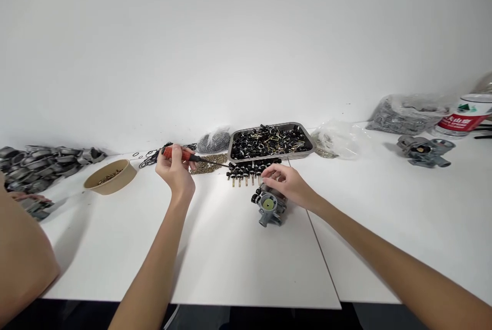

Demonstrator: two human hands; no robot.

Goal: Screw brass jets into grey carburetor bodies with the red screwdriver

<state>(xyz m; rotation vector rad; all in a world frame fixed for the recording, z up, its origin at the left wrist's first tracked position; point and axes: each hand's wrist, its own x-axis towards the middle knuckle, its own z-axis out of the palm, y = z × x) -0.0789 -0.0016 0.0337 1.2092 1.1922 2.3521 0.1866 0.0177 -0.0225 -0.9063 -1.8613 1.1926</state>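
My left hand is closed round the red and black handle of a screwdriver. Its thin shaft points right, toward a row of small black parts with brass stems on the white table. Above a grey metal carburetor with a greenish disc in its round opening, my right hand has its fingers pinched together near the row's right end. What those fingertips hold, if anything, is too small to make out. Behind the row stands a metal tray heaped with black and brass parts.
A cardboard bowl of brass pieces stands left, near black rings and heaped grey metal parts. Another person's arm reaches in there. Rightward are plastic bags, a second carburetor and a red-labelled bottle.
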